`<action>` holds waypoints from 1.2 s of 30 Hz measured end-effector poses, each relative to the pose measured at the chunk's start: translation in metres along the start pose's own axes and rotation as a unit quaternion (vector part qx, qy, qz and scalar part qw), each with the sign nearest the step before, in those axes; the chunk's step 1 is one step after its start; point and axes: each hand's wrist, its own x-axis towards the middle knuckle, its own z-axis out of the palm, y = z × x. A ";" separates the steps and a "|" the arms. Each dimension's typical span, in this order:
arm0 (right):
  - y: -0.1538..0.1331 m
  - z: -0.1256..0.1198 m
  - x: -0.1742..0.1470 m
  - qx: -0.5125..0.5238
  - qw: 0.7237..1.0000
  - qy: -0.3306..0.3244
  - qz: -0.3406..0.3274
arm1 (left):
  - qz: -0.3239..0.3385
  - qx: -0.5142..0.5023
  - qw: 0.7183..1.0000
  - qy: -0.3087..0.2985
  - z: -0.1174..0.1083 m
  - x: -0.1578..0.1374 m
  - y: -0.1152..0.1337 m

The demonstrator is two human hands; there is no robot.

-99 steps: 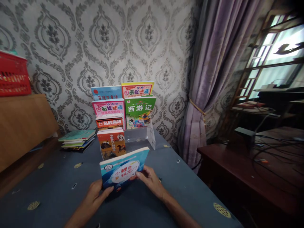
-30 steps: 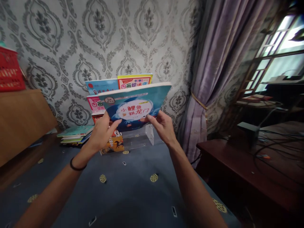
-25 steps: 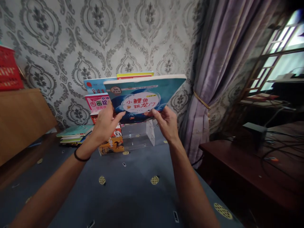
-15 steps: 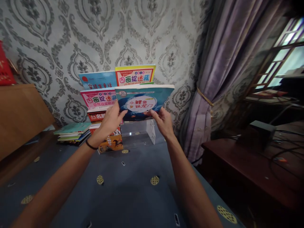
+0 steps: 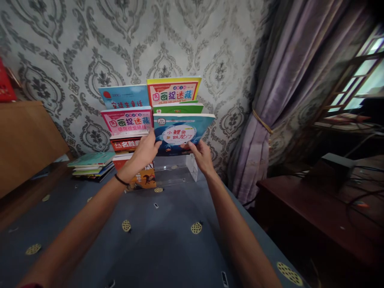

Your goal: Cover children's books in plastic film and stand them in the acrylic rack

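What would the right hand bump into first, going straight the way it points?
Beyond the blue book it holds, the right hand would probably meet the green book standing behind; depth is hard to judge.

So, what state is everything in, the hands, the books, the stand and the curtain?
Blue paperback picture book: closed, held up, front cover showing.
Left hand: gripping the book's left side.
Right hand: gripping its lower right.
Green rectangular paperback: upright, mostly hidden behind the blue one.
Clear plastic stand: upright, partly hidden.
Stack of thin multicoloured books: closed, lying flat.
Long purple fabric curtain: tied back.
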 end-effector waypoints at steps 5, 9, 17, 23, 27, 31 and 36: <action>0.006 -0.002 0.000 -0.037 0.999 -0.005 0.010 | -0.023 0.011 0.999 -0.019 0.004 0.002 0.000; 0.011 -0.005 0.000 -0.097 0.995 0.013 -0.004 | -0.028 0.037 0.999 -0.026 0.005 0.006 -0.003; 0.019 -0.006 -0.001 -0.115 0.993 0.024 -0.005 | 0.019 0.037 0.999 0.007 -0.001 0.014 -0.007; 0.018 -0.004 -0.005 -0.124 0.992 0.027 0.011 | -0.008 0.015 0.999 0.038 0.000 0.014 -0.004; 0.015 -0.003 -0.007 -0.136 0.990 0.024 0.022 | -0.002 0.002 0.999 0.045 0.001 0.011 -0.003; 0.012 -0.005 -0.007 -0.164 0.986 0.023 0.028 | 0.016 0.024 0.999 0.040 0.001 0.011 -0.004; 0.014 -0.009 -0.004 -0.208 0.977 0.020 0.036 | 0.047 0.064 0.996 0.039 0.004 0.011 -0.006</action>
